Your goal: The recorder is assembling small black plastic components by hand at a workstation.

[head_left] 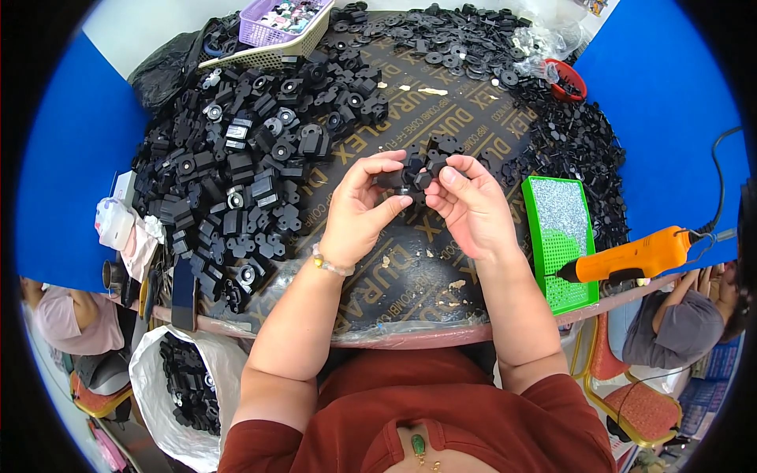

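Two hands meet over the middle of the table (410, 268), and they are yours. Your left hand (359, 209) has its fingers curled in, with the thumb and first finger pinched on a small black plastic part (415, 169). Your right hand (469, 205) is just beside it, fingers bent, thumb pressing on the same part from the other side. So both hands hold the part between them, a bit above the table top. You wear a bead bracelet (330, 264) on your left wrist.

At about ten o'clock from your hands lies a big heap of black blocks (236, 181). At twelve o'clock, far back, is a spread of small black round pieces (457, 43). At eleven o'clock sits a purple basket (276, 20) inside a cream one. At two o'clock a red ring-shaped thing (568, 79) lies by more black bits (579, 150). At three o'clock, near your right hand, is a green tray (561, 236), and an orange glue gun (635, 256) rests on its low end. At eight o'clock, below the table edge, a white bag (177, 386) holds more black parts.
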Action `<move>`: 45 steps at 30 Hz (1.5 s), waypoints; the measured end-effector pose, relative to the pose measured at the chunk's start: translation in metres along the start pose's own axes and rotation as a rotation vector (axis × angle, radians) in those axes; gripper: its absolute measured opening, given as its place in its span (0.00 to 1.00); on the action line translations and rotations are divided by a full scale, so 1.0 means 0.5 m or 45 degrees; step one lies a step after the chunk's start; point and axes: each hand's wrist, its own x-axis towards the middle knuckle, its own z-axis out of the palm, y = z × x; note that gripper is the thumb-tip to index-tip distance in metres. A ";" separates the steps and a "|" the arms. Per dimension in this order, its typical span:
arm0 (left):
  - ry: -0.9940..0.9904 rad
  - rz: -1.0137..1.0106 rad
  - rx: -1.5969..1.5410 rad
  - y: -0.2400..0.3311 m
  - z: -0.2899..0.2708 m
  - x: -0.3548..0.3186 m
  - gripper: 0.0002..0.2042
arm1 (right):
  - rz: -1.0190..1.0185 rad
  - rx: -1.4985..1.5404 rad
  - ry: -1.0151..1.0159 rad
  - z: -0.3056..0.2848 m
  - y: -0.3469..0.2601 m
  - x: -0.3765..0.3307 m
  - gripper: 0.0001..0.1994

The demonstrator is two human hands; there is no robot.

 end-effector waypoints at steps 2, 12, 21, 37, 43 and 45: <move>-0.005 0.023 0.050 -0.001 0.001 0.000 0.22 | 0.026 -0.023 0.018 0.006 0.001 -0.002 0.09; -0.043 0.067 -0.009 -0.002 0.009 -0.007 0.22 | -0.168 -0.531 -0.045 -0.003 -0.018 -0.004 0.08; -0.055 -0.054 -0.194 0.010 0.011 -0.007 0.23 | -0.250 -0.546 -0.021 -0.007 -0.025 -0.008 0.07; 0.335 0.083 2.138 -0.021 -0.101 0.045 0.27 | -0.762 -2.044 0.291 -0.004 -0.115 -0.071 0.29; 0.244 -0.101 2.441 -0.035 -0.094 0.040 0.23 | -0.411 -2.640 0.474 -0.095 -0.078 -0.098 0.26; 0.236 0.001 2.429 -0.031 -0.085 0.037 0.21 | -0.434 -2.598 0.429 -0.111 -0.063 -0.083 0.27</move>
